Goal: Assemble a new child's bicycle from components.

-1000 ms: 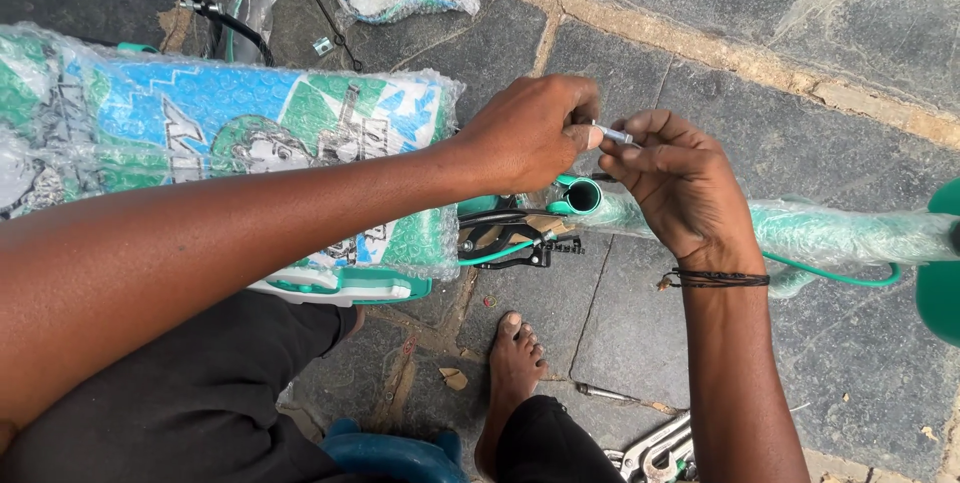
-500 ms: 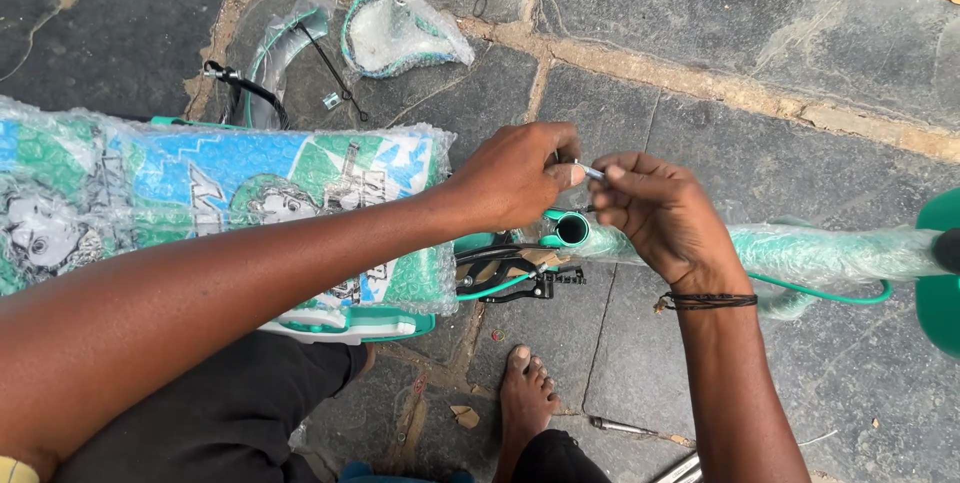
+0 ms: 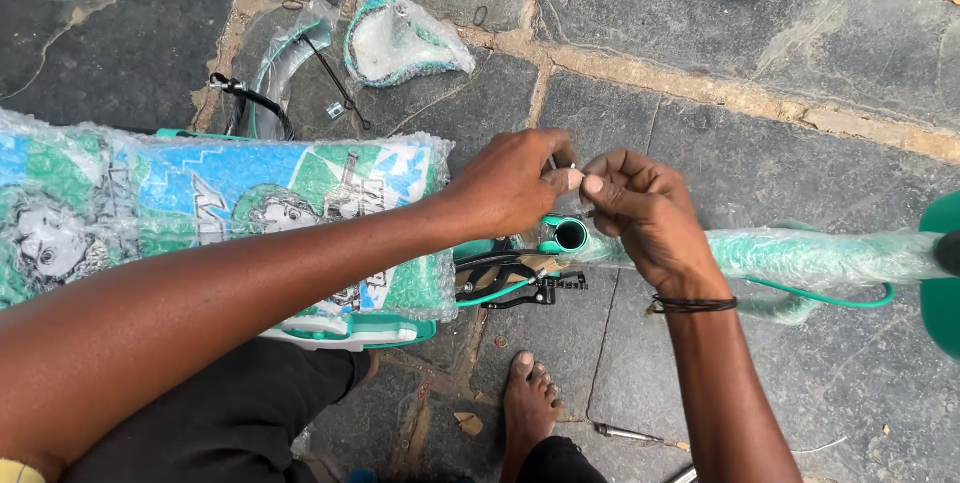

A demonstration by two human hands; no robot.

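Closely, left hand (image 3: 515,183), right hand (image 3: 640,213) (fingertips touching).

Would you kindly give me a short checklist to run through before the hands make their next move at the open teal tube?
1. Both hands meet above the tube: ok; left hand and right hand touch at the fingertips.
2. Small part pinched: cannot tell; fingers hide it.
3. Teal tube mouth open and unobstructed: ok.
4. Bubble-wrapped frame steady: ok; it lies under the left forearm.
5. Bare foot clear of the black pedal crank: ok, apart.
6. Tool within reach: ok; a metal tool lies on the stone floor.
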